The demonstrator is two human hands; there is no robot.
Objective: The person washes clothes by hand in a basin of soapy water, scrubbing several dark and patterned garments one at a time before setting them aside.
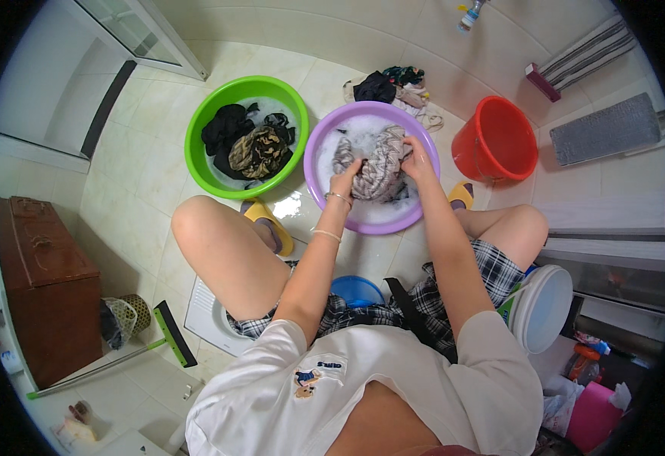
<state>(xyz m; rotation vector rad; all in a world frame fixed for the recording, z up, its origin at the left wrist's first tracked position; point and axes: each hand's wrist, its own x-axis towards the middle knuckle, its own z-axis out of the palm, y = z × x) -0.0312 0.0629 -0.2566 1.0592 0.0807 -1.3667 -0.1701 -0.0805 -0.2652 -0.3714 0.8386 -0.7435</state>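
Note:
A round purple plastic basin [313, 171] stands on the tiled floor in front of me, with foamy water inside. Both my hands are over it, gripping one wet grey-beige patterned cloth [382, 168]. My left hand [345, 179] pinches its left part, and some fingers are hidden by the fabric. My right hand [418, 159] has hold of its right edge. Darker fabric shows in the suds below. Close by on the left, a green basin [194, 165] holds black garments [225, 128] and a camouflage-like patterned one [258, 153] in soapy water.
Behind the purple basin, a pile of clothes [375, 87] lies by the wall. A red bucket [495, 139] stands right; a white bucket [546, 310] is beside my right thigh. A blue basin [358, 289] sits between my legs. Left are a floor squeegee [174, 333] and brown wooden cabinet [53, 285].

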